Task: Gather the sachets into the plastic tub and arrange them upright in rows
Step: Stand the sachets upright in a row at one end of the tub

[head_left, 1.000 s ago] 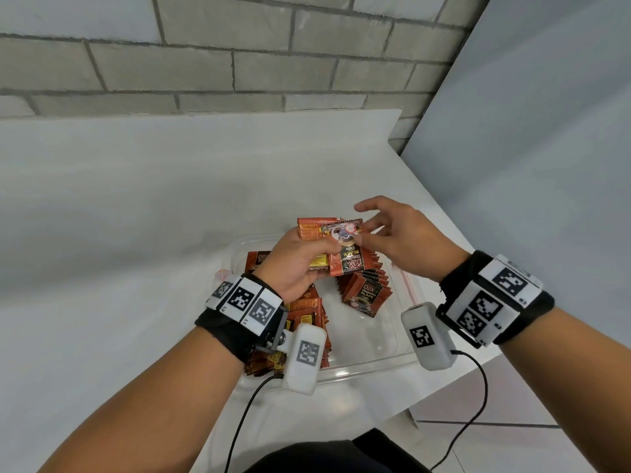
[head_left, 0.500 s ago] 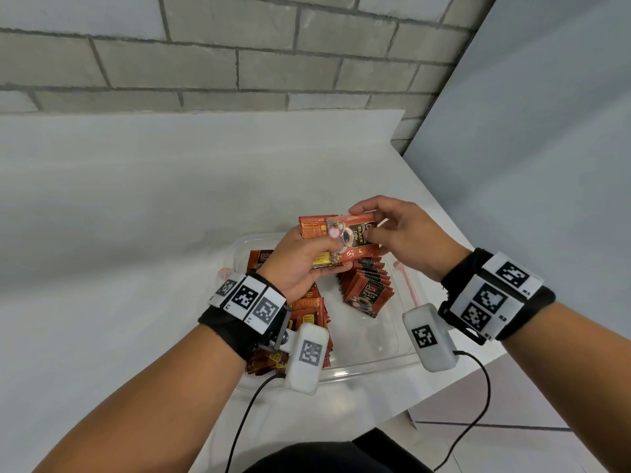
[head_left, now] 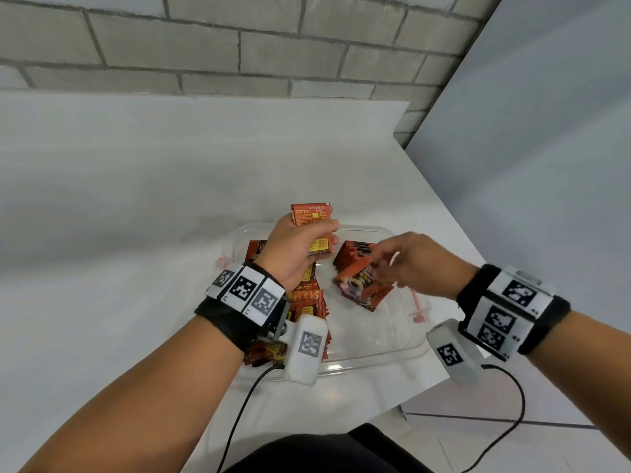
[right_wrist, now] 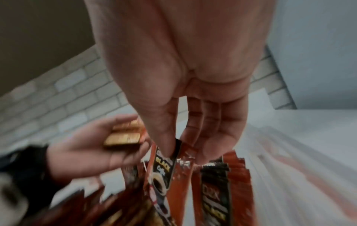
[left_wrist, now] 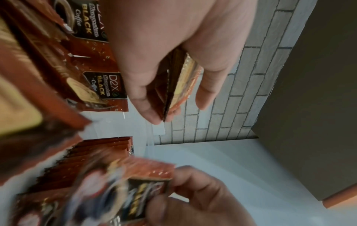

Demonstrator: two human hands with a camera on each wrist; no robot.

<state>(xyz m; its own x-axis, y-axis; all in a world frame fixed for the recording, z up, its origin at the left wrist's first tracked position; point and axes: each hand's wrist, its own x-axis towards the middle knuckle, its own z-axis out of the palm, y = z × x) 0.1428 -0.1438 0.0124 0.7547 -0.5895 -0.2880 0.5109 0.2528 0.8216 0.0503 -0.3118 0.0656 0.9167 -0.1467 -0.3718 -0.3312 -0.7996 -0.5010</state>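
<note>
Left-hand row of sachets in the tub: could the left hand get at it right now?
Probably not freely. The left hand hovers right above that row in the plastic tub, nothing between them, but it already grips a stack of sachets, so it would need to release those first.

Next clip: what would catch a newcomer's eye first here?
The orange-brown coffee sachets against the white table: the left hand grips a small stack above the clear tub's far side. The right hand pinches one sachet at the leaning row on the tub's right. A bigger row fills its left side, under the left wrist.
</note>
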